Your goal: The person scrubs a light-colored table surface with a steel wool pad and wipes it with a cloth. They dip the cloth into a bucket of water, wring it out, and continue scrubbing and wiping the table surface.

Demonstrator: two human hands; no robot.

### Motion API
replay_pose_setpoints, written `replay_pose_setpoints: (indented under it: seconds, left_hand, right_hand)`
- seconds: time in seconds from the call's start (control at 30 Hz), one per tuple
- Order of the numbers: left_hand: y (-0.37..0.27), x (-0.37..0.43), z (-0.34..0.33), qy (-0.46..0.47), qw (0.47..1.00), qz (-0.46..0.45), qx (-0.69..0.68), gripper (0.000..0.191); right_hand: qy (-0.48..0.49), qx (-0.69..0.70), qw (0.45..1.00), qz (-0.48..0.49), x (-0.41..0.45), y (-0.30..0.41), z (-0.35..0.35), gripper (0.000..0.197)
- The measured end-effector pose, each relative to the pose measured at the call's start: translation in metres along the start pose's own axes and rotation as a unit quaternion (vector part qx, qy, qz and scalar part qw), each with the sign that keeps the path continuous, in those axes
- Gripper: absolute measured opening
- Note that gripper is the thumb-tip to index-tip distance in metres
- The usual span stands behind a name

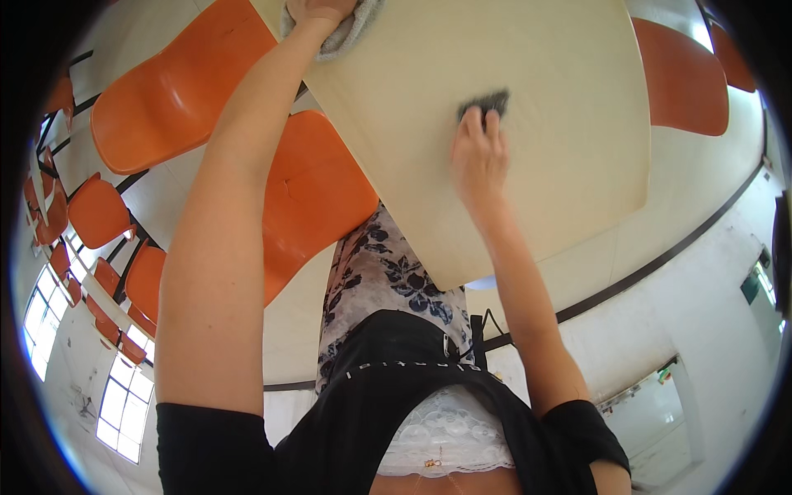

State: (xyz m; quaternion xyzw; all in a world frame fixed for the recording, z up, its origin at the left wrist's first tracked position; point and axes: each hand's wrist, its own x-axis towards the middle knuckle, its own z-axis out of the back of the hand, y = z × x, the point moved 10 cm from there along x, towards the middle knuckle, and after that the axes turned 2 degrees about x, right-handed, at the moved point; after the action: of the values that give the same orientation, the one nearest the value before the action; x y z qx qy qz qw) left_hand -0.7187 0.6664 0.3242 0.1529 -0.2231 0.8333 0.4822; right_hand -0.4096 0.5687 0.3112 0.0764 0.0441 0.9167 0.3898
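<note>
Before me is a cream tabletop (396, 136) with a slightly wavy edge. My right hand (486, 158) is over its middle, fingers bent around a dark grey scrubbing pad (498, 100) that lies against the surface. The pad is blurred, so its exact kind is unclear. At the table's far left edge, my left hand (322, 8) holds a grey terry cloth (354, 34). The picture's upper border cuts off part of that hand and its fingers are mostly hidden.
Orange plastic chairs stand against the table's left side, one (167, 93) farther off and one (309, 198) beside my legs. Another orange chair (684, 77) is past the right edge. More chairs (99, 210) and tables fill the left. A white wall (656, 328) runs along the right.
</note>
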Motion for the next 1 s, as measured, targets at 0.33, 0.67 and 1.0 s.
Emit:
replay_pose_setpoints:
  seconds: [0.33, 0.67, 1.0]
  left_hand:
    - [-0.003, 0.005, -0.002, -0.012, 1.0, -0.022, 0.001, 0.052]
    - [0.0, 0.003, 0.002, 0.004, 1.0, -0.005, 0.005, 0.051]
    - [0.002, 0.001, 0.004, 0.004, 1.0, -0.001, -0.012, 0.05]
  right_hand:
    - [-0.01, 0.009, 1.0, -0.003, 0.009, -0.01, 0.002, 0.007]
    - [0.022, 0.041, 0.999, -0.025, 0.018, -0.016, 0.005, 0.012]
    - [0.0, 0.02, 0.999, 0.033, -0.035, 0.018, 0.014, 0.01]
